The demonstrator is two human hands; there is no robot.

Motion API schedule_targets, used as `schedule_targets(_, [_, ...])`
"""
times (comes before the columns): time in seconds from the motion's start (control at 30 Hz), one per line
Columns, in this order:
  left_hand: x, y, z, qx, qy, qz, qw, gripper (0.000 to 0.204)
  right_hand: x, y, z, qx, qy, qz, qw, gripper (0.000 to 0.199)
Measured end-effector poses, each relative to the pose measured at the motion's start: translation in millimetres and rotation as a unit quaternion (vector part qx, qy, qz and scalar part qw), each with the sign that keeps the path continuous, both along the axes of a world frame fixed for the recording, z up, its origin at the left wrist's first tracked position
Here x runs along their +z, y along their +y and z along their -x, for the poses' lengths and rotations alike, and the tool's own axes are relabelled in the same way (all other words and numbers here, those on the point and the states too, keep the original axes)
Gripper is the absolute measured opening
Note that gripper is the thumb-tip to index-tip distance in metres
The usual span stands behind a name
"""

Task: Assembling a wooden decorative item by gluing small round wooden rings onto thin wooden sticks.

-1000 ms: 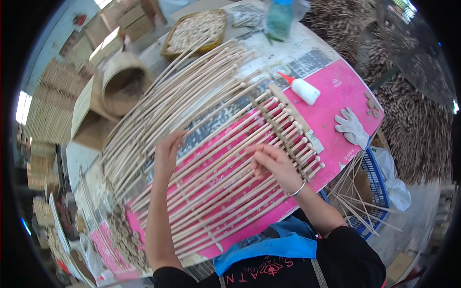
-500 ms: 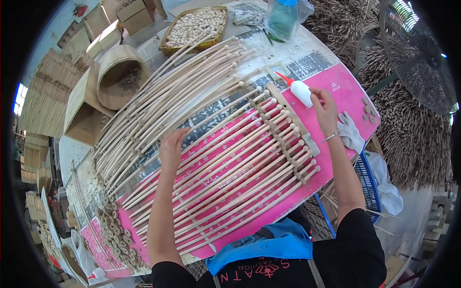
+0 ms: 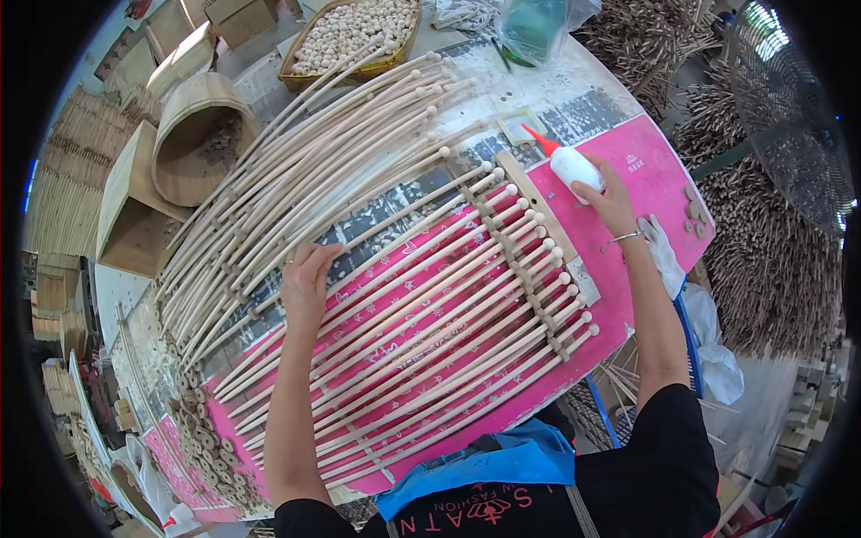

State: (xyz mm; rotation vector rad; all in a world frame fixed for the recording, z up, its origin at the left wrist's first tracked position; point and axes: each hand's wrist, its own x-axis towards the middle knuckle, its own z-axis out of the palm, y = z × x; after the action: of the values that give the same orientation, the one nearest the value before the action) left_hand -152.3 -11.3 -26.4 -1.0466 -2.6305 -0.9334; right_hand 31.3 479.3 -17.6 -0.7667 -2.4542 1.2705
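Note:
My left hand pinches a thin wooden rod that slants up to a round ball tip near the rack. In my right hand is a white glue bottle, its red nozzle pointing up and left. Below the held rod, a row of ball-tipped rods lies side by side over a pink mat. Brown wooden rings or discs sit around these rods near their ball ends, beside a wooden strip. What the left fingertips press on is partly hidden.
A larger pile of rods spreads beyond the left hand. A basket of wooden balls stands at the back, with wooden containers at left. Loose discs lie at front left. A white glove lies under the right wrist; a fan stands right.
My right fingers have closed further round the glue bottle, which has shifted slightly. My left hand stays at the rod. The whole view has shifted slightly.

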Motion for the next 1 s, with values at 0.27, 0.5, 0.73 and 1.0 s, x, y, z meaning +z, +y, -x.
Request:
schedule_targets(0.27, [1.8,6.6,-3.1,0.005,-0.028,0.003,1.0,0.022,45.1,-33.4,7.8,0.12,0.06,0.023,0.991,0.058])
schedule_targets(0.5, [0.0,8.2,-2.7,-0.002,-0.004,0.013,1.0,0.023,65.2,-39.6,12.1,0.125,0.073,0.052,0.988,0.059])
schedule_targets(0.73, [-2.1,10.4,-3.1,-0.003,0.013,0.01,1.0,0.025,90.9,-50.3,25.6,0.201,0.007,-0.065,0.977,0.057])
schedule_targets(1.0, [-3.2,11.8,-3.2,-0.003,0.024,0.013,1.0,0.025,85.9,-53.3,35.3,0.228,0.026,-0.151,0.962,0.055])
